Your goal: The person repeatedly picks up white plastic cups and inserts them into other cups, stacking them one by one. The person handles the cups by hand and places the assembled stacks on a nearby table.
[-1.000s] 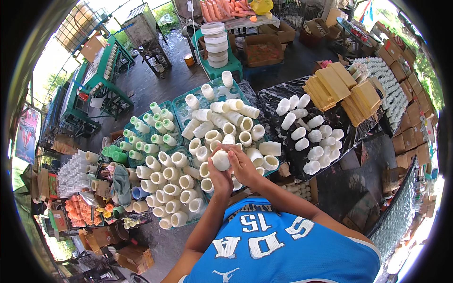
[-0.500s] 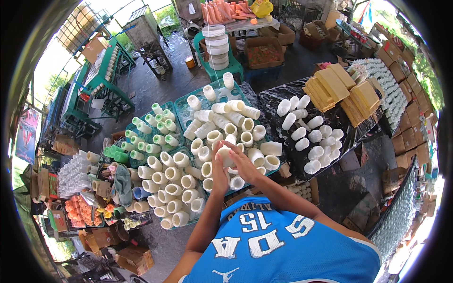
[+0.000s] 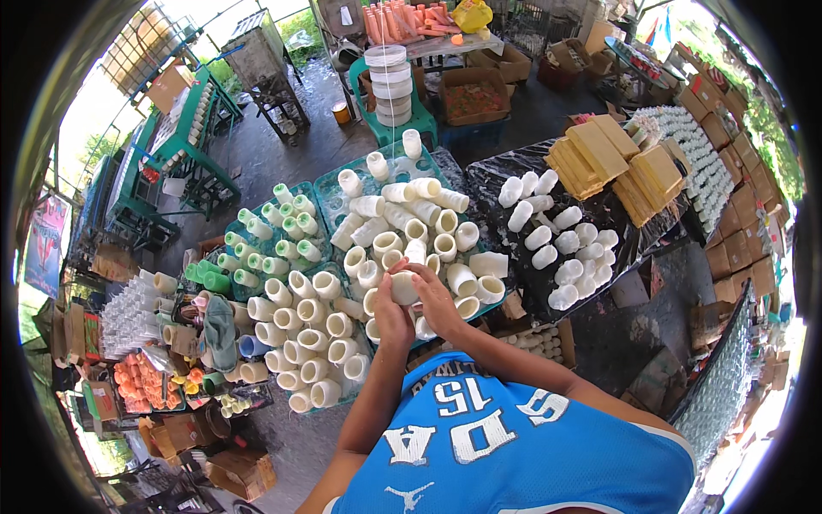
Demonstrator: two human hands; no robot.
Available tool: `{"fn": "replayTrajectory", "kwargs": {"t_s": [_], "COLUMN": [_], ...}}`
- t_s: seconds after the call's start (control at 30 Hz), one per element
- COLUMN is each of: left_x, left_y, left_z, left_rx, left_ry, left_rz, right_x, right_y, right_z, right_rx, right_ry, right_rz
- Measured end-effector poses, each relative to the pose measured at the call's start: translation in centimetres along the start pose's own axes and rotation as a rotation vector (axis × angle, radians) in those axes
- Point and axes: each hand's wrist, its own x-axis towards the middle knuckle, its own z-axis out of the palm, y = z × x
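Note:
Close in front of my chest, my left hand point(image 3: 393, 313) and my right hand point(image 3: 436, 301) close round a short white wax candle point(image 3: 404, 289). My left hand cups its left side, and the right thumb and fingers wrap its right and far side. Beyond and around my hands, several off-white hollow wax cylinders point(image 3: 461, 281) stand or lie tilted on a turquoise crate-like tray point(image 3: 332, 193). More hollow wax cylinders point(image 3: 313, 338) crowd the tray to my left. Farther left sit shorter pale cylinders with green insides point(image 3: 284, 248).
At right, a black plastic-covered table point(image 3: 505, 248) bears white candles point(image 3: 565, 297) and stacked yellow slabs point(image 3: 651, 184). A green chair point(image 3: 368, 120) with white string spools point(image 3: 390, 81) stands beyond the trays; a thread rises from it. Cardboard boxes point(image 3: 242, 473) lie on the floor.
My hands and the candle have drawn slightly nearer my body. The candle's round pale end now shows more plainly between my hands.

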Motion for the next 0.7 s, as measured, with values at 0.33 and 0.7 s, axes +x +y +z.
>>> {"fn": "replayTrajectory", "kwargs": {"t_s": [0.33, 0.7], "left_x": [-1.2, 0.4], "left_y": [-0.3, -0.2], "left_z": [-0.4, -0.9], "left_rx": [0.226, -0.195], "left_ry": [-0.258, 0.175], "left_rz": [0.354, -0.017], "right_x": [0.0, 0.2], "right_y": [0.4, 0.4], "right_z": [-0.5, -0.4], "right_rx": [-0.216, -0.429], "right_ry": [-0.081, -0.124], "right_rz": [-0.290, -0.310]}}
